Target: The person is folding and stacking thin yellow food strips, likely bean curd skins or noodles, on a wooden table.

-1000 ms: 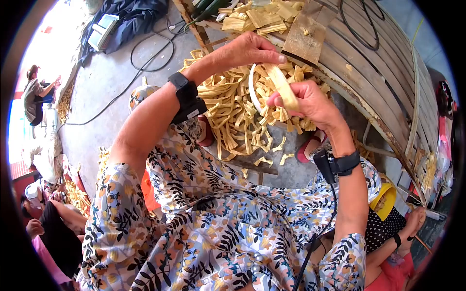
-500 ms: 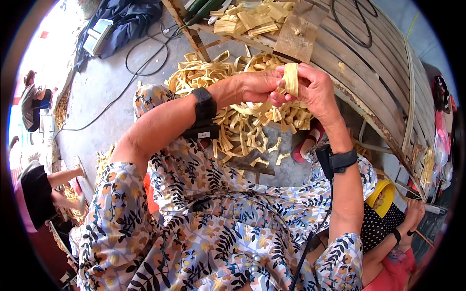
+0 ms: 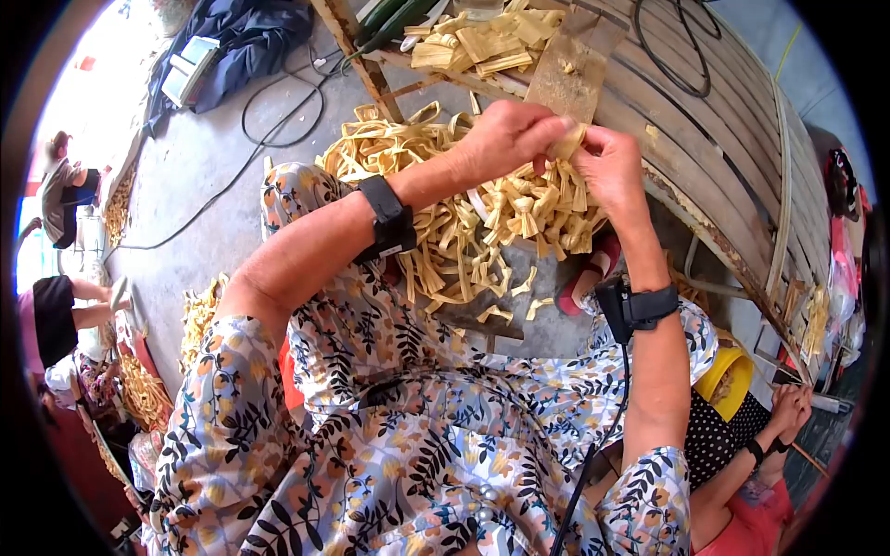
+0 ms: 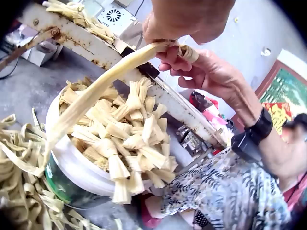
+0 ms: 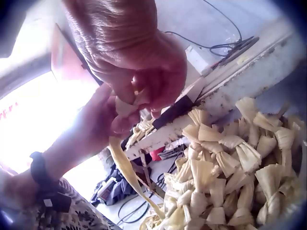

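A long pale yellow strip (image 4: 103,84) hangs from the fingers of the left hand (image 4: 189,17) down past a white bucket (image 4: 79,165) of knotted pieces (image 4: 108,148). In the head view the left hand (image 3: 514,139) and right hand (image 3: 612,171) meet above the bucket, both pinching a folded part of the strip (image 3: 567,142). The right hand (image 5: 139,62) covers much of the fold in the right wrist view, where the left hand (image 5: 93,120) grips from the other side and the strip (image 5: 129,170) trails below.
Loose strips (image 3: 371,148) lie on the floor left of the bucket. Ahead is a slatted wooden surface (image 3: 714,139) with a rusty edge, a small board (image 3: 567,79) and flat pieces (image 3: 482,42). A yellow container (image 3: 728,380) stands at the right; other people are at both sides.
The strip was stretched between the hands, then looped over the right fingers; now the fold is small and pinched between both hands. The left hand has risen slightly.
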A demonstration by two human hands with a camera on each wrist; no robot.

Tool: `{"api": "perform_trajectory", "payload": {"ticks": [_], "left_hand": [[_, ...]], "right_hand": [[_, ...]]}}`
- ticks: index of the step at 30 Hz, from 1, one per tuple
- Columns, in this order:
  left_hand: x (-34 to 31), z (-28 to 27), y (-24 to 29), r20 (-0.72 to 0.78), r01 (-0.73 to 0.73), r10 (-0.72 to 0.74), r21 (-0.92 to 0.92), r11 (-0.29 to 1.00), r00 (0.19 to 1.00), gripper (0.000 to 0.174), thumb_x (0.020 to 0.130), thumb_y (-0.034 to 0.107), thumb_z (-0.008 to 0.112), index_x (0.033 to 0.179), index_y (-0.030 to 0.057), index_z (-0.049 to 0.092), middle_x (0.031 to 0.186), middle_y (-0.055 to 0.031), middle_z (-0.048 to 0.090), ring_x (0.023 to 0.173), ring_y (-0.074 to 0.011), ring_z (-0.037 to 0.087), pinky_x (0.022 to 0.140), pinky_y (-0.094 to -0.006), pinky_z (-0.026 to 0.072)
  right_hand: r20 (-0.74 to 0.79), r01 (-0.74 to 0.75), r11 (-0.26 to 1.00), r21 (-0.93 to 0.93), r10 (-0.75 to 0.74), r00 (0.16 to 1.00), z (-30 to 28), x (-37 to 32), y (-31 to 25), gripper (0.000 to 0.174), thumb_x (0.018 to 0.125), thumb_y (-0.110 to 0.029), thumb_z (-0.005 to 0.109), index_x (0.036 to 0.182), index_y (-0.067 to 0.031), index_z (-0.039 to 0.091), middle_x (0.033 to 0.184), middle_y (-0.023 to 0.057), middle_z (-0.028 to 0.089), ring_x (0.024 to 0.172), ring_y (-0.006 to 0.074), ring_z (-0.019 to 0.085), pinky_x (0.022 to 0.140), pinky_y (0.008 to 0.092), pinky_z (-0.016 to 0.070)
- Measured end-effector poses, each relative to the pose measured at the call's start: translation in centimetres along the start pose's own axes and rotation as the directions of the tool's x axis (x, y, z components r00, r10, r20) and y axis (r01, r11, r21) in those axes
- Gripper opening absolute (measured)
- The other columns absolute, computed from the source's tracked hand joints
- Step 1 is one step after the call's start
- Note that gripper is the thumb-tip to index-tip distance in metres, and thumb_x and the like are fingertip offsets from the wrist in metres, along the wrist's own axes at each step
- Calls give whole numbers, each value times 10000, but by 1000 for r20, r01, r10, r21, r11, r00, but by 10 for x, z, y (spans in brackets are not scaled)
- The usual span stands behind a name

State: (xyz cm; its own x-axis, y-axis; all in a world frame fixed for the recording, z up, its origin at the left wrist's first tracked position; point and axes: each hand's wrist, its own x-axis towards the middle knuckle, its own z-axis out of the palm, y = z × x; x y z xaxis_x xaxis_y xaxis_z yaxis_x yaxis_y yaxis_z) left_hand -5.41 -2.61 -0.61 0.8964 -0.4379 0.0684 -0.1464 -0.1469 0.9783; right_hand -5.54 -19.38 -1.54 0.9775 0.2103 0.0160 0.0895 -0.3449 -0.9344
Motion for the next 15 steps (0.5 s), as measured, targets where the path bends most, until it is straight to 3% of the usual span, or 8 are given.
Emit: {"api": "perform_trajectory", "payload": {"ticks": [3, 4, 7, 8, 9, 11, 12, 15], "left_hand": [[2, 9, -11, -29, -80, 97, 372, 925, 995, 296, 872, 245, 517, 866, -51, 511, 614, -84, 580, 479, -114, 548, 451, -252, 457], [2, 14, -15, -128, -174, 236, 374, 911, 963, 275, 864, 239, 523, 827, -32, 492, 577, -88, 570, 448, -124, 538, 427, -255, 440], [5, 12, -15, -154, -76, 138, 353, 932, 978, 238, 864, 207, 511, 862, -29, 485, 565, -90, 555, 438, -116, 523, 412, -254, 423], [4, 10, -12, -143, 73, -53, 144, 987, 988, 209, 862, 194, 508, 901, -12, 510, 576, -51, 537, 462, -90, 498, 427, -219, 409], [5, 8, -15, -125, 110, -116, -57, 992, 985, 211, 860, 197, 513, 922, -5, 519, 595, -34, 533, 476, -78, 487, 433, -205, 399], [9, 6, -21, -50, 180, -225, -444, 878, 973, 224, 857, 205, 523, 965, 9, 538, 634, 0, 525, 506, -52, 464, 444, -177, 379], [6, 12, -5, -93, 228, -333, -557, 799, 938, 232, 858, 219, 534, 983, 27, 574, 686, 42, 508, 536, -20, 413, 447, -145, 321], [-1, 3, 9, 65, 337, -340, -399, 853, 938, 255, 861, 249, 540, 959, 21, 599, 672, 53, 488, 527, -8, 360, 437, -143, 273]], "right_hand": [[-108, 22, 905, -426, -75, 991, 7, -8, -8, 117, 698, -91, 625, 796, -30, 640, 664, 93, 610, 581, 265, 562, 572, 304, 442], [-149, 152, 921, -360, -217, 965, 13, -8, 1, 98, 688, -63, 608, 768, -12, 634, 777, 75, 622, 645, 275, 570, 610, 309, 450], [-111, 398, 774, -493, -510, 853, 11, -8, -1, 107, 693, -59, 599, 781, -12, 636, 901, 86, 609, 672, 276, 567, 623, 302, 451], [-131, 396, 813, -426, -489, 863, 9, -8, -4, 98, 705, -42, 602, 779, 8, 642, 949, 88, 608, 714, 218, 578, 658, 286, 456], [-190, 356, 900, -251, -406, 894, 5, -7, -12, 90, 711, -33, 604, 776, 14, 643, 948, 90, 609, 744, 193, 573, 675, 276, 456], [-254, 248, 961, 122, -211, 944, -7, -6, -25, 75, 722, -15, 606, 770, 27, 646, 947, 94, 611, 804, 144, 564, 710, 256, 456], [-301, 271, 953, 137, -221, 928, -18, 1, -16, 82, 731, 3, 614, 795, 41, 649, 958, 101, 599, 840, 112, 544, 733, 231, 458], [-357, 193, 921, 339, -64, 932, -34, 7, -2, 109, 728, 4, 625, 825, 47, 649, 955, 106, 597, 823, 125, 557, 710, 216, 465]]}}
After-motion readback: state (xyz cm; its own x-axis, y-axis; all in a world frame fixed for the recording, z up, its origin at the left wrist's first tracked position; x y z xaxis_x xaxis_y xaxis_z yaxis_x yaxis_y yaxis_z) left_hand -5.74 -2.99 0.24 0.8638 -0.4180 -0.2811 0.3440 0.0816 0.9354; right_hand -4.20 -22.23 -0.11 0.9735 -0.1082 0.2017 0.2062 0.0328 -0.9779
